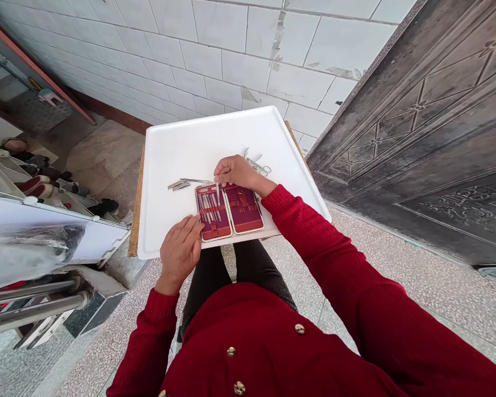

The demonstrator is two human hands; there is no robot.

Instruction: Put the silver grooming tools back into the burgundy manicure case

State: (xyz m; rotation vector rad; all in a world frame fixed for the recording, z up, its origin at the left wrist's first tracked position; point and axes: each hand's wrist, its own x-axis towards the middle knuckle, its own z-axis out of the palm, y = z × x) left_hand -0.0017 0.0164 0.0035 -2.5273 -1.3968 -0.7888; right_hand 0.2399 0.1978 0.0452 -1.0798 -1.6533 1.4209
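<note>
A red and purple manicure case [246, 226] lies unfolded at the near edge of the white tabletop. Slim metal tools [210, 208] stand side by side under a red strap in its left half; the right half has red loops around its middle. My left hand [181, 245] grips the left edge of the case with its fingertips. Above the left half, my right hand [236, 172] pinches a slim silver manicure tool [218, 194] that points down at the strap. Nail clippers [179, 185] and a thin metal strip [196, 181] lie beyond the case. Small scissors [264, 170] rest behind my right wrist, partly hidden.
The white tabletop [182, 146] has a raised rim and sits on a wooden board [134, 234]. A tiled wall [231, 66] rises behind it, and a dark patterned metal door [421, 121] stands to the right. Shoes on a rack [37, 187] and metal rails [37, 309] are at left.
</note>
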